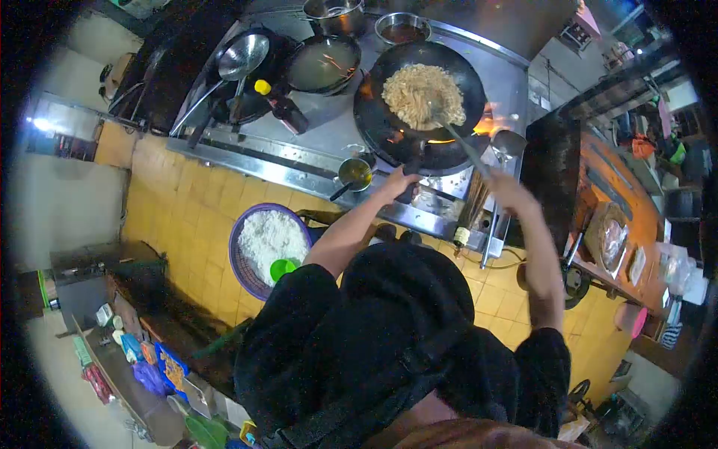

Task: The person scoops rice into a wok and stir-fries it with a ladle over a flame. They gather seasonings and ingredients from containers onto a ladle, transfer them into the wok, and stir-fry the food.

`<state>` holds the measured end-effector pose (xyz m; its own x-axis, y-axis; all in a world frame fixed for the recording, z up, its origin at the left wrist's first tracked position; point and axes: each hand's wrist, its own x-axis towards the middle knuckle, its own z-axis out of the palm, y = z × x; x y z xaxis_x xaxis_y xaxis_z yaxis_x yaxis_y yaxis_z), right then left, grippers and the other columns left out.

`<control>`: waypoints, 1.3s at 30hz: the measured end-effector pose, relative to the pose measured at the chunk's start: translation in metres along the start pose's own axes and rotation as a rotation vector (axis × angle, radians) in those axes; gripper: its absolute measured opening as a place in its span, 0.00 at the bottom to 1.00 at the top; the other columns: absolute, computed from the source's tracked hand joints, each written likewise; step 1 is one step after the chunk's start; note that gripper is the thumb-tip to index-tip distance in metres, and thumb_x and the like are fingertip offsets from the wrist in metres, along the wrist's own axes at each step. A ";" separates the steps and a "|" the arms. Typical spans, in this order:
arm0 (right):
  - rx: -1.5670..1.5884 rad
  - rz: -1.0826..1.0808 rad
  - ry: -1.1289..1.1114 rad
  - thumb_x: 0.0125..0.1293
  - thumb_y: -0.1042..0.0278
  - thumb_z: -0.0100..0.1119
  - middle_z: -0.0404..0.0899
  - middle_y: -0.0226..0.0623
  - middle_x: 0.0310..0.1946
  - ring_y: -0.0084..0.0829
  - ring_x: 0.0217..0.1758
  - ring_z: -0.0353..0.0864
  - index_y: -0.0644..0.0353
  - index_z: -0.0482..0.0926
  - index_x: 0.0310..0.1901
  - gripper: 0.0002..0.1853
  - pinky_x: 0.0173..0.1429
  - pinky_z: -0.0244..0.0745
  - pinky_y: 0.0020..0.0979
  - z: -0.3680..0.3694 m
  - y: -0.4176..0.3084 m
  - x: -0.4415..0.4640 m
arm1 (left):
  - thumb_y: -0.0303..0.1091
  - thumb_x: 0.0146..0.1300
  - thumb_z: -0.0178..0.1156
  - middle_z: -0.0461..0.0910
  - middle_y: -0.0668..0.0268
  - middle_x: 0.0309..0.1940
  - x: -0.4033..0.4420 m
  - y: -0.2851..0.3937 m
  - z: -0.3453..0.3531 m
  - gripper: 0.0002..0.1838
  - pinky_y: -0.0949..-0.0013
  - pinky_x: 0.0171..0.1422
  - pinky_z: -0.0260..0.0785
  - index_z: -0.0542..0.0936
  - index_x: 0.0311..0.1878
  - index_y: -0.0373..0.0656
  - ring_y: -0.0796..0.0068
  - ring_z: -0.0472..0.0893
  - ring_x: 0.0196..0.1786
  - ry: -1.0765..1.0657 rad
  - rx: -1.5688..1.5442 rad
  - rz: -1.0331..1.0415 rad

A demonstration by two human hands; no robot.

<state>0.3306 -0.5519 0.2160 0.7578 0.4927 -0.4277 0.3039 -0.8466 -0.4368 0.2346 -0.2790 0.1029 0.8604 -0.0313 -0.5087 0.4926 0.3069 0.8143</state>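
Observation:
My left hand [402,185] is wrapped round the handle of a large black wok [368,112], at the side nearest me. Pale brown food that looks like noodles [419,82] is heaped in the wok. My right hand [510,191], slightly blurred, grips a long-handled wok spatula [469,148]. Its far end is down in the food, so the shape of its head is partly hidden. Orange flames [490,120] show at the wok's right edge. A small pot of yellowish liquid [354,173] stands just left of my left hand.
On the steel stove [329,127] are a second wok with liquid [323,66], a dark yellow-capped bottle [289,112], a large ladle [243,57] and metal pots [402,28]. A purple basket [238,262] of white rice stands left of me. An orange-topped table [621,187] is at right.

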 end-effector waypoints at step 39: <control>0.261 0.137 0.193 0.65 0.66 0.52 0.72 0.42 0.24 0.26 0.19 0.73 0.54 0.68 0.64 0.25 0.26 0.73 0.33 -0.002 -0.013 -0.062 | 0.31 0.62 0.59 0.74 0.66 0.20 -0.082 0.025 0.033 0.06 0.70 0.23 0.70 0.74 0.35 0.40 0.75 0.74 0.19 -0.129 -0.280 -0.029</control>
<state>0.2811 -0.5714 0.2498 0.8839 0.3104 -0.3498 0.0531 -0.8097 -0.5844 0.1809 -0.3001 0.1741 0.8650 -0.1590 -0.4759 0.4772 0.5537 0.6824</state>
